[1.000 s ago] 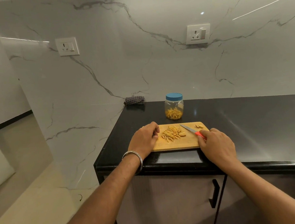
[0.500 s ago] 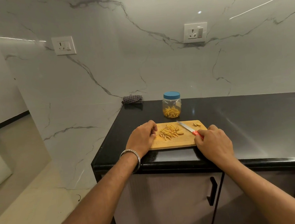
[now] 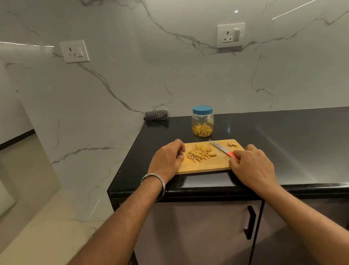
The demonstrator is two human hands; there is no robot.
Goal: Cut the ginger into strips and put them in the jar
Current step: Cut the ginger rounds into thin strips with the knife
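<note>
The ginger, a small heap of pale yellow cut strips (image 3: 200, 153), lies on the middle of the rectangular light wooden cutting board (image 3: 205, 166), which sits at the near left end of the glossy black stone bench (image 3: 295, 143). More strips already fill the bottom of the clear plastic jar with a blue screw lid (image 3: 202, 121), standing just beyond the far edge of the board; the lid is on, so it probably has to come off before the heap can go in.

In the head view, the only one, the left hand (image 3: 167, 160) rests on the left end of the board with its fingers curled loosely beside the heap. It holds nothing that can be seen, and likely steadies the board. The right hand (image 3: 252, 163) grasps the red handle of a small steel-bladed knife (image 3: 223, 149). The blade lies low over the board and points far and left, toward the jar, its tip just right of the heap.

Most strips in the heap run with their long axes from near left to far right, roughly crossing the line of the blade. A few brownish offcuts (image 3: 232, 144) sit apart at the far right corner of the board, probably trimmings set aside. A folded checked cloth (image 3: 156, 115) lies against the marble wall at the far left of the bench.
</note>
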